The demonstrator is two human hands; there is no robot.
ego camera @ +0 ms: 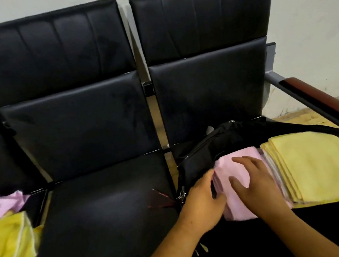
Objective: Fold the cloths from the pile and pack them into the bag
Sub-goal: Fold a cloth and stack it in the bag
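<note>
My left hand (202, 197) reaches in from the near side, its fingers curled round the left edge of the folded pink cloth (238, 160), thumb up against the bag's side. My right hand (254, 184) lies flat on top of that cloth, fingers straight and spread, pressing it down. The pink cloth sits inside the open black bag (217, 142) on the right bench (109, 196) seat, touching a stack of folded yellow cloths (317, 164) on its right. The unfolded pile (7, 233), pink and yellow, lies at the far left.
</note>
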